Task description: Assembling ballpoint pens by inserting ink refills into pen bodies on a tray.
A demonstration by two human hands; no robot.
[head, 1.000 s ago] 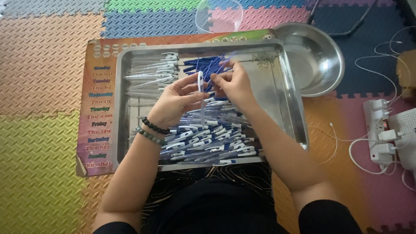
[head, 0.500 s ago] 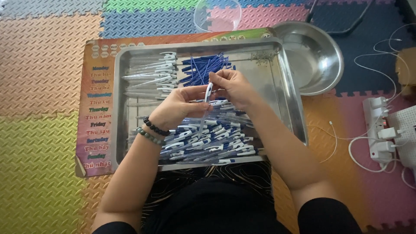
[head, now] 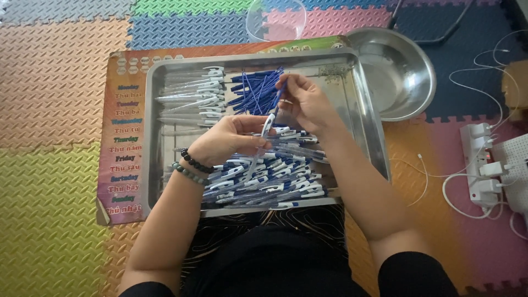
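Progress looks partial to us: the rectangular stainless-steel tray (head: 360, 118) holds three groups; a row of clear pen barrels with white clips (head: 190, 96) at the far left, a loose bunch of thin blue refill tubes (head: 254, 91) at the far middle, and a big heap of white-and-blue ballpoint pens (head: 269, 181) across the near half; we judge the heap to be the bulk of the work, either way it is going, and we cannot tell from this view whether pens are being put together or taken apart; the two far groups are much smaller than the heap; the left hand (head: 231, 140) is closed round a single clear-and-white pen body (head: 263, 140), thumb and fingers wrapped on its lower half, clip end pointing up and away, held above the heap near the tray's middle; the right hand (head: 308, 102) pinches a thin blue refill (head: 278, 99) between thumb and forefinger, other fingers loosely curled, the refill just beyond the pen body's tip and not yet touching it as far as we can see; both hands are above the tray, close together but apart; the round steel bowl (head: 396, 71) sits beside the tray's far right corner on the coloured foam mat (head: 55, 192); the bowl looks empty.
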